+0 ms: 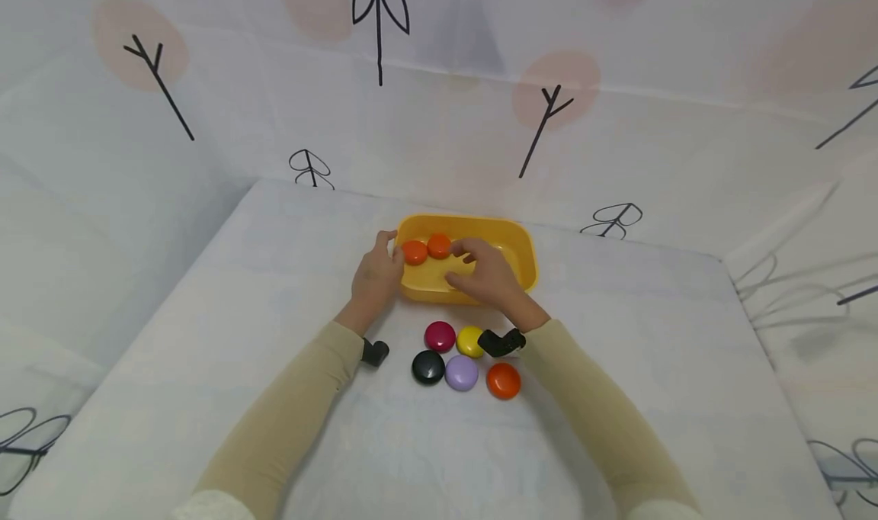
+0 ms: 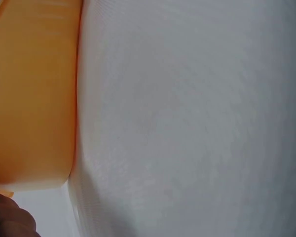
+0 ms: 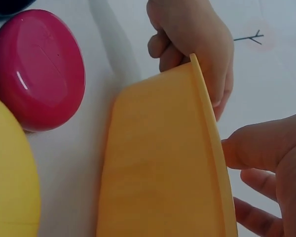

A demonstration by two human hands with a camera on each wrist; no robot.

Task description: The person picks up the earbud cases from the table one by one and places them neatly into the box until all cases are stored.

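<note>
A yellow rectangular tray [image 1: 439, 285] rests on the white cloth. Its left end is gripped by my left hand [image 1: 379, 274], thumb at the rim and fingers outside. Inside, toward that end, lie two glossy orange rounded discs, one orange disc [image 1: 414, 252] beside a second orange disc [image 1: 439, 246]. My right hand [image 1: 485, 274] hovers over the tray, fingers loosely bent and apart, nothing between them, fingertips close to the second disc. From the right wrist view, the tray's near wall [image 3: 158, 163] hides the discs inside, and the left hand [image 3: 200, 42] shows at the corner.
On the cloth in front of the tray sit a magenta disc [image 1: 440, 337], a yellow disc [image 1: 470, 341], a black disc [image 1: 428, 367], a lavender disc [image 1: 462, 373] and another orange disc [image 1: 504, 381]. A patterned cloth wall [image 1: 439, 139] rises behind the tray.
</note>
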